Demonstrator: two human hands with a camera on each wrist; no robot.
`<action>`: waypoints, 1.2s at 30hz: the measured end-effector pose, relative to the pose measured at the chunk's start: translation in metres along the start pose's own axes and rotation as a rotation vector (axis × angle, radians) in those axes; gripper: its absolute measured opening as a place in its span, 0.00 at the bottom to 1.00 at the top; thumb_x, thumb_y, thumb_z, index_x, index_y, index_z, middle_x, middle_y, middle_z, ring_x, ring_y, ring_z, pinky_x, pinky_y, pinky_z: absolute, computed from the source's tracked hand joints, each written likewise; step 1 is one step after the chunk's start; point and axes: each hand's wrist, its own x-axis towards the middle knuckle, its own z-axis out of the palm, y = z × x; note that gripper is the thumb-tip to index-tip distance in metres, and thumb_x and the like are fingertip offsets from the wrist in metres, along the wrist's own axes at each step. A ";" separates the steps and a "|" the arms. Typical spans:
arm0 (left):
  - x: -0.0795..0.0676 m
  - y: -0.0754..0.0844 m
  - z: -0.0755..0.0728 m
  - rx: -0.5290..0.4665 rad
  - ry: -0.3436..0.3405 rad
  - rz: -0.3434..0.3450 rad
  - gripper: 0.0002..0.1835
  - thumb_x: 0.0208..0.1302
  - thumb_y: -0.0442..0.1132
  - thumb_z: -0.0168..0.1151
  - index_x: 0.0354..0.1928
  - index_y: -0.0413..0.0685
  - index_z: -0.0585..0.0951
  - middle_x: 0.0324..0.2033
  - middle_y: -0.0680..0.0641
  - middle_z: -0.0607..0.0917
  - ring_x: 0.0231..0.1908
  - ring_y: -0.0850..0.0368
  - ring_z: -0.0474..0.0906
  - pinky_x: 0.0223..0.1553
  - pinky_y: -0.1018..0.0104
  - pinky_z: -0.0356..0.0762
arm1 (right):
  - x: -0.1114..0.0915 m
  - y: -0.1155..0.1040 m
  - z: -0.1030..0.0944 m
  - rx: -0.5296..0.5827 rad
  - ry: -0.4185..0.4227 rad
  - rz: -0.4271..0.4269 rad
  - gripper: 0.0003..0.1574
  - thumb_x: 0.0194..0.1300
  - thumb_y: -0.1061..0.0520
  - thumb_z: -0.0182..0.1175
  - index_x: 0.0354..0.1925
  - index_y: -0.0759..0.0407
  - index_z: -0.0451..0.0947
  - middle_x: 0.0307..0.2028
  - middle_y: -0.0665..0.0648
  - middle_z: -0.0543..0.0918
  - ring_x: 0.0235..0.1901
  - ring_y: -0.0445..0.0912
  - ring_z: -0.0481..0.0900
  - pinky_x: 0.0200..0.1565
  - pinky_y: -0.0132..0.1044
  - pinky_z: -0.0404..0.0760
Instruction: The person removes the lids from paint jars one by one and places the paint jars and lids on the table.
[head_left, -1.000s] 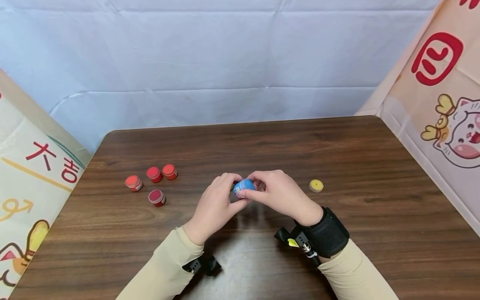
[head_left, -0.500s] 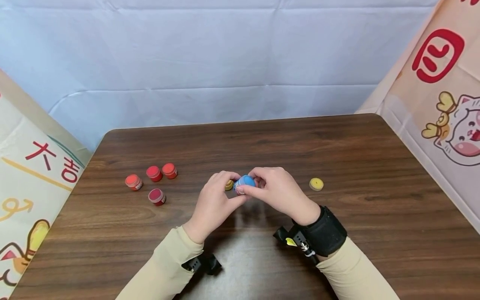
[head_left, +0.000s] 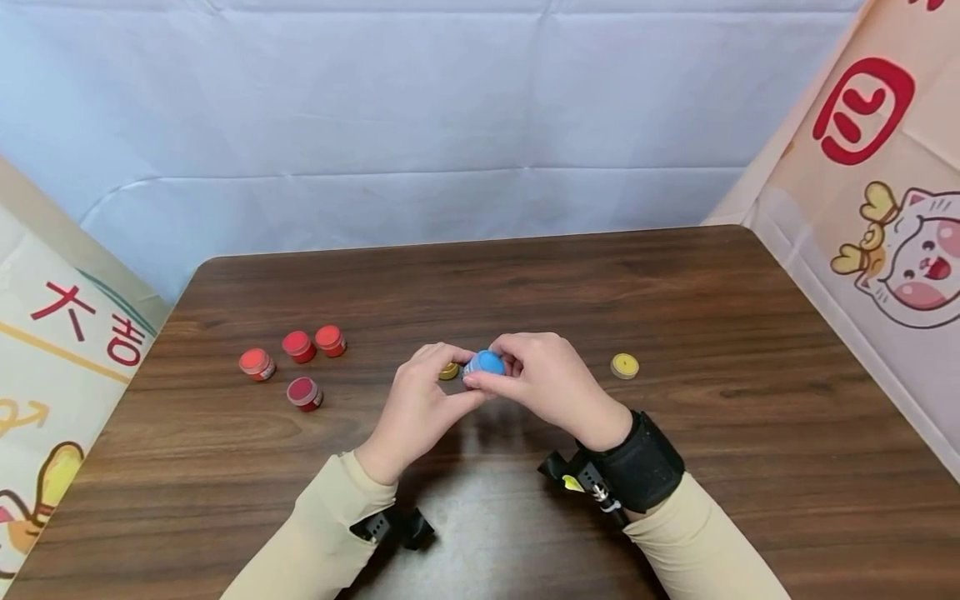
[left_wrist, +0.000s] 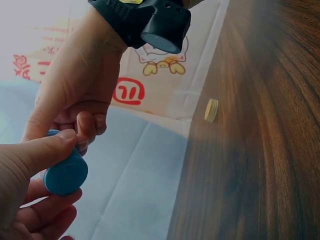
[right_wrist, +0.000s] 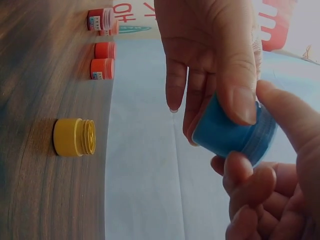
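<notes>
A small blue paint jar (head_left: 486, 362) is held between both hands above the middle of the table. My left hand (head_left: 420, 398) grips its body with thumb and fingers. The right hand (head_left: 553, 382) has thumb and fingers on the lid end, which shows clear-edged in the right wrist view (right_wrist: 262, 132). Behind the left fingers stands a yellow paint jar (right_wrist: 75, 137), upright with its threaded neck bare. Its matching yellow lid (head_left: 624, 366) lies on the table to the right of the right hand.
Several red and orange paint jars with lids stand at the left of the brown wooden table (head_left: 480, 292), among them a dark red jar (head_left: 304, 393) and an orange-red jar (head_left: 257, 364). A pale cloth (head_left: 412, 125) hangs behind the far edge.
The blue jar has tilted between the hands, so its round blue end faces up more. More of the yellow jar shows behind the left fingers. The head view has shifted slightly.
</notes>
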 end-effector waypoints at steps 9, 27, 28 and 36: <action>0.000 0.000 -0.003 -0.062 -0.038 -0.032 0.17 0.45 0.39 0.75 0.38 0.46 0.82 0.34 0.54 0.82 0.39 0.60 0.75 0.40 0.56 0.77 | 0.000 0.001 0.001 -0.028 0.009 -0.073 0.15 0.55 0.44 0.67 0.29 0.53 0.79 0.19 0.43 0.71 0.18 0.35 0.66 0.22 0.30 0.68; 0.000 -0.002 -0.006 -0.056 -0.117 0.014 0.17 0.49 0.41 0.73 0.42 0.46 0.84 0.35 0.55 0.83 0.39 0.61 0.76 0.38 0.67 0.75 | -0.001 0.003 -0.005 -0.024 -0.074 -0.079 0.18 0.56 0.43 0.66 0.34 0.56 0.81 0.20 0.42 0.72 0.19 0.34 0.67 0.22 0.30 0.70; 0.000 -0.001 -0.006 -0.065 -0.118 0.011 0.17 0.49 0.41 0.73 0.43 0.46 0.84 0.35 0.55 0.83 0.40 0.62 0.76 0.38 0.68 0.75 | -0.001 0.002 -0.006 -0.023 -0.076 -0.064 0.18 0.56 0.43 0.66 0.34 0.55 0.81 0.19 0.42 0.72 0.19 0.34 0.68 0.22 0.30 0.70; 0.003 0.002 -0.009 0.039 -0.043 0.036 0.21 0.49 0.42 0.73 0.46 0.46 0.82 0.39 0.53 0.83 0.43 0.59 0.75 0.39 0.64 0.76 | -0.001 0.000 -0.012 0.039 -0.087 0.070 0.20 0.58 0.39 0.63 0.37 0.53 0.80 0.22 0.42 0.75 0.22 0.36 0.71 0.26 0.33 0.72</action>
